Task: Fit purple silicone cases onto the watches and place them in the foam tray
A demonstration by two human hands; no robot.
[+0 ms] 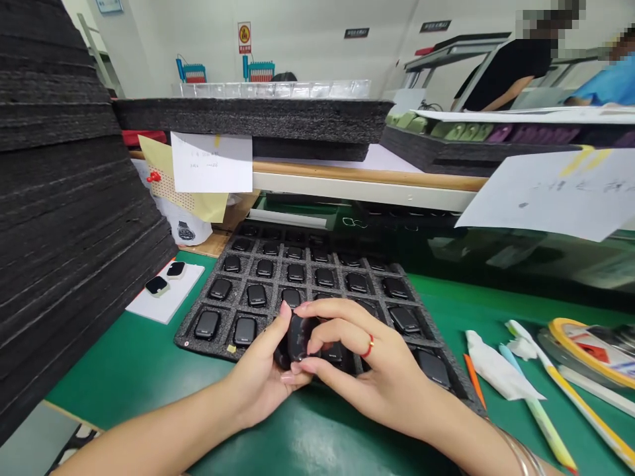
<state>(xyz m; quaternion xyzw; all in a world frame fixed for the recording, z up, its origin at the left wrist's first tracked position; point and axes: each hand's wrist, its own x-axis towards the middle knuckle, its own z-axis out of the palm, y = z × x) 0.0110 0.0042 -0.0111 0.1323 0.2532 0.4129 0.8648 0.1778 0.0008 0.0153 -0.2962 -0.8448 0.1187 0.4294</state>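
Left hand (260, 387) closed to a narrow grip on a dark glossy watch piece (299, 336), thumb along its side; right hand (372, 360) curved, index and thumb tips pinching the same piece, over the near part of the foam tray (227, 324). Black foam stack (69, 198) at left; on green table (114, 370), two watches (157, 285) on white card (166, 309), tray of black watch bodies (245, 330), orange pen (475, 380), white tissue (496, 370). Room: shelf (337, 188), person in black (520, 69) at right

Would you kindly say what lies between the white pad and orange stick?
The head view shows the foam tray, dark devices, the left hand and right hand.
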